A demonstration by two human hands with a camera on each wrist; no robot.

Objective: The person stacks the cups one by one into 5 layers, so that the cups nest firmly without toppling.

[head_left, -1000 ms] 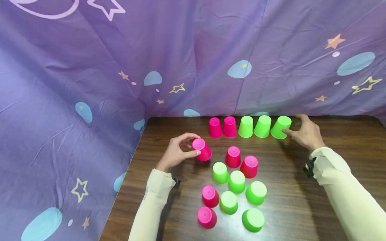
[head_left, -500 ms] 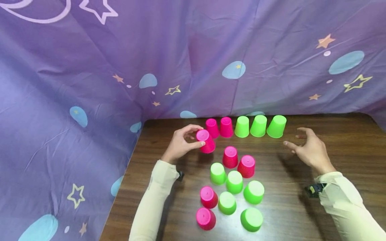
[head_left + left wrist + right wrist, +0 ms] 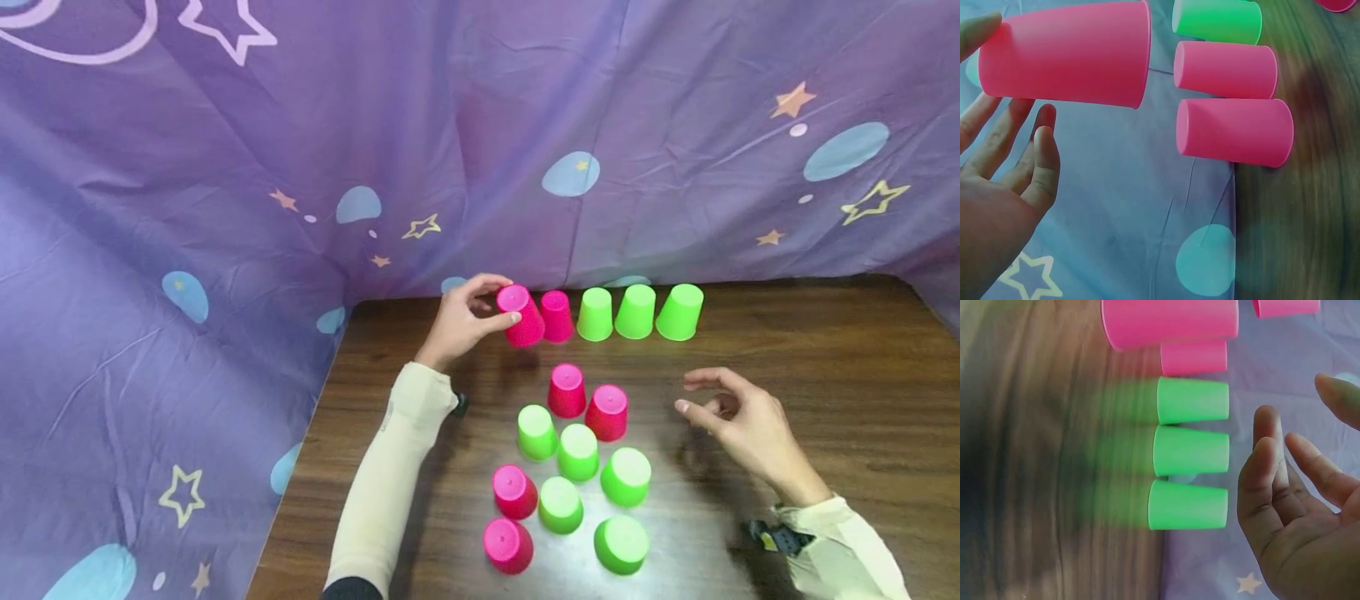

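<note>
Gripping a pink cup (image 3: 528, 323) near its narrow upper end, the left hand (image 3: 461, 327) appears at the back row's left end in the head view, thumb on the near side; a second pink cup (image 3: 557, 318) and three green cups (image 3: 635, 312) stand rightward. And the right hand (image 3: 750, 427) hovers over the tabletop (image 3: 840, 350), fingers slack, holding nothing! Over to the left wrist: the gripped cup sits between thumb and fingers, a gap showing between it and the row. Now the right wrist: fingers loosely bent, apart from the green cups.
</note>
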